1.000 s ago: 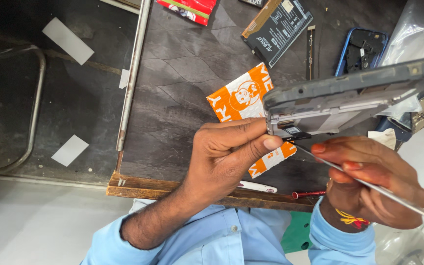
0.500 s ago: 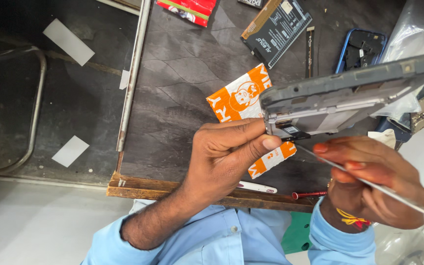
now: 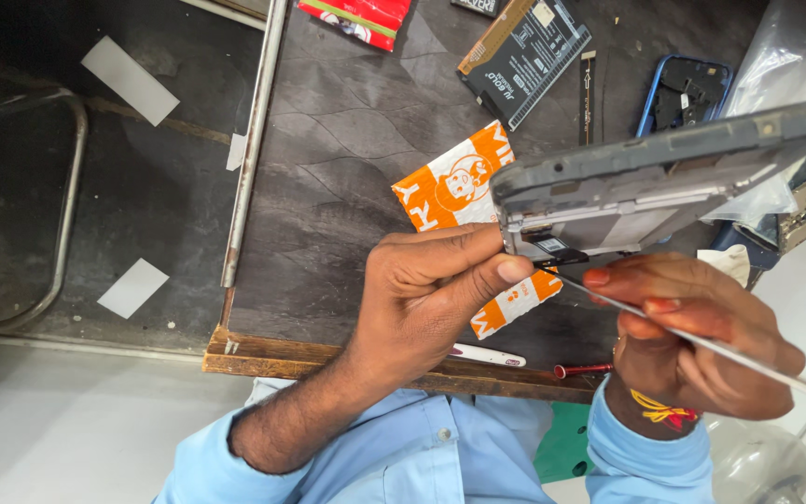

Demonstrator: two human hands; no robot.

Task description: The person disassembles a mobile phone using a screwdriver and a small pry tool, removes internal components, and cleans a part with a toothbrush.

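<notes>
Left hand (image 3: 426,299): thumb and forefinger pinched on the near-left corner of the grey phone frame (image 3: 664,177), right by a small dark part on its near edge. Cannot tell whether the fingers grip that part or only the frame.
Right hand (image 3: 701,345): clenched around a thin metal tool (image 3: 701,343). The shaft runs across the fingers, its tip at the frame's near edge, just beside the left thumb tip.
The phone frame is up off the surface (image 3: 347,140), tilted, seen almost edge-on, with its right end higher. It sits right of centre, between the hands and the far clutter.

Under and around it, on the dark surface:
- orange-and-white packet (image 3: 454,187), flat, partly hidden by the left hand and the frame
- black box with printed scales (image 3: 524,56), far side
- thin dark flex strip (image 3: 588,93), just right of the box
- blue-rimmed phone shell (image 3: 683,93), far right, beside a clear plastic bag (image 3: 785,75)
- red packet (image 3: 356,19), at the far edge
- white pen-like tool (image 3: 487,355) and red-handled screwdriver (image 3: 585,370), at the near wooden edge, between the forearms

Left of the surface, lower down: two white paper pieces (image 3: 128,79) and a bent metal tube frame (image 3: 67,187). Both sleeves are light blue, and the right wrist has a red-yellow thread.
</notes>
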